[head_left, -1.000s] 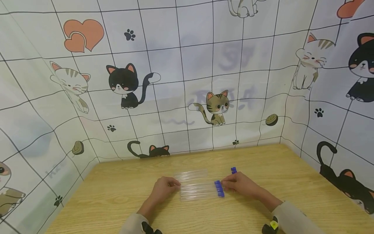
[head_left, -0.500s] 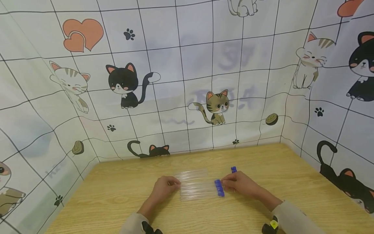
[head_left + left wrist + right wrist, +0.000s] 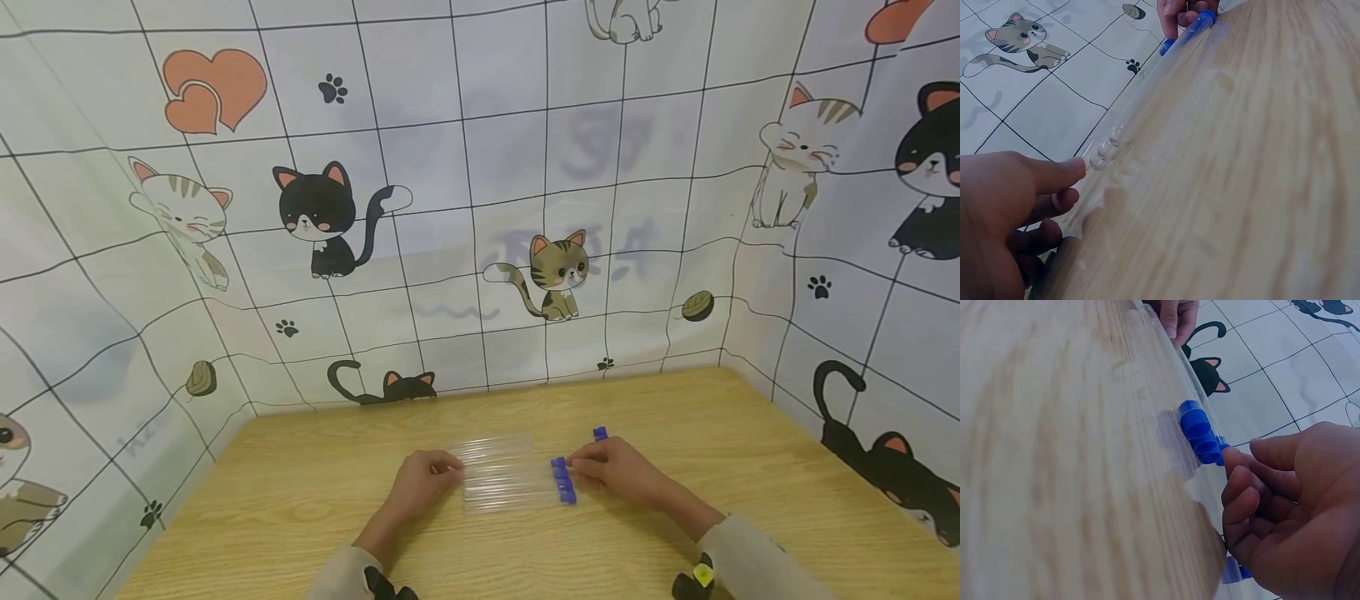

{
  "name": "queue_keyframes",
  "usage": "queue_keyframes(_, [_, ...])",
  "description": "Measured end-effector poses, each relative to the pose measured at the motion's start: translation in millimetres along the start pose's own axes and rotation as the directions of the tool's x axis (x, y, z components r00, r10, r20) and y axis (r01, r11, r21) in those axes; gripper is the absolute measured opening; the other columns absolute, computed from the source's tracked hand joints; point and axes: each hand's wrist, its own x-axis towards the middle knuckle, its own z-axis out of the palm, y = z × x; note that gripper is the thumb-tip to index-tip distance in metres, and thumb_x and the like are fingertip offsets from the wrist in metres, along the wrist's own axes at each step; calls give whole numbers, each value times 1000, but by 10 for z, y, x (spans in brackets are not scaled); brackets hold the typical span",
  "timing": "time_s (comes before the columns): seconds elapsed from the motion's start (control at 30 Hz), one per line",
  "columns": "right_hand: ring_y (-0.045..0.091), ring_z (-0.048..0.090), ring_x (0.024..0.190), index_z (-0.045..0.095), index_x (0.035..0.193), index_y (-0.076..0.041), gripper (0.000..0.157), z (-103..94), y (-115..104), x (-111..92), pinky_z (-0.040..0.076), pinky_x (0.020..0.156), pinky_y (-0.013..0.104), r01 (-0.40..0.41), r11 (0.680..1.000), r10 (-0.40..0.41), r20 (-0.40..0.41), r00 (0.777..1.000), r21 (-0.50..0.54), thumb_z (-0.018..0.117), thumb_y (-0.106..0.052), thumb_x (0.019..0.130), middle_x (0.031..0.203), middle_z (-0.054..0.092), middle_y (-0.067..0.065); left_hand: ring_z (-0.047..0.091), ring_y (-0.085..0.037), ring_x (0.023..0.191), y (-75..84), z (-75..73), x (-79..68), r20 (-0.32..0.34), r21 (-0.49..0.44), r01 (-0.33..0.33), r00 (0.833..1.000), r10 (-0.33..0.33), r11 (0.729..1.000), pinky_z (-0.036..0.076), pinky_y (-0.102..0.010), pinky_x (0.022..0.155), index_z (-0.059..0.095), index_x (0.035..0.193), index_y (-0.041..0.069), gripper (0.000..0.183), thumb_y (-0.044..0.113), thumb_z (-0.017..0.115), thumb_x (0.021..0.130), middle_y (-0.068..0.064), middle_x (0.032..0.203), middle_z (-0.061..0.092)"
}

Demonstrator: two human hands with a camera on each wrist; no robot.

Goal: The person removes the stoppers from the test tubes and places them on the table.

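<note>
Several clear test tubes [image 3: 502,483] lie side by side on the wooden table, rounded ends to the left. Blue caps [image 3: 563,483] line up at their right ends. My left hand [image 3: 425,482] is at the rounded ends; in the left wrist view its thumb tip touches the end of one tube [image 3: 1097,162], the other fingers apart below. On the right, my right hand [image 3: 618,471] has loosely bent fingers beside the caps. Its index fingertip meets the farthest cap [image 3: 1222,450], while the thumb stands off it.
Behind my right hand is another blue piece [image 3: 599,433], partly hidden. The table [image 3: 337,533] meets a cat-print cloth [image 3: 435,317] at the back and sides. A dark band with a yellow piece [image 3: 702,576] is on my right sleeve.
The tubes at the back of the capped row have shifted slightly away from me, narrowing the gap to the tubes behind. Both hands moved a little the same way.
</note>
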Motion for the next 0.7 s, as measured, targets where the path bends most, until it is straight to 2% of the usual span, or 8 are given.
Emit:
queue_keyframes(0.27, [16,52,87,64,106,-12,30,-8,12,7,43,71,25,20,1000,-20,-25,999,18,50,-33,90,101,62,-1,48,-12,63,36,-15,1,-1,-21,-5,1000,5,1000,39,-25,54,69,87,14,8,18,64,82,4,72,58])
queue_keyframes(0.4, [19,52,77,64,105,-10,28,-3,13,15,45,61,26,4,997,0,-52,999,80,53,-31,89,91,61,3,49,-12,61,18,-6,11,-8,-61,-3,1000,2,998,40,-25,52,69,88,13,9,18,64,82,2,70,58])
queue_keyframes(0.5, [21,54,75,65,102,-10,26,-3,3,15,45,59,26,11,994,-1,-89,996,112,56,-29,87,87,60,4,51,-13,61,11,-5,14,-12,-113,1,1000,-2,994,42,-26,52,69,88,14,9,19,64,82,1,70,58])
queue_keyframes(0.63, [18,58,83,66,99,-11,25,-12,-5,19,46,70,28,0,991,17,-127,992,132,60,-31,85,91,63,0,53,-15,63,25,-14,15,-6,-177,6,1000,-7,984,44,-27,54,68,90,15,10,21,63,83,1,72,59])
queue_keyframes(0.7, [17,59,85,65,100,-10,27,-18,-7,23,46,74,29,-22,984,46,-133,990,175,60,-32,84,93,63,1,54,-17,65,39,-19,17,0,-202,12,1000,-12,979,45,-28,54,68,91,14,12,22,63,83,1,74,60])
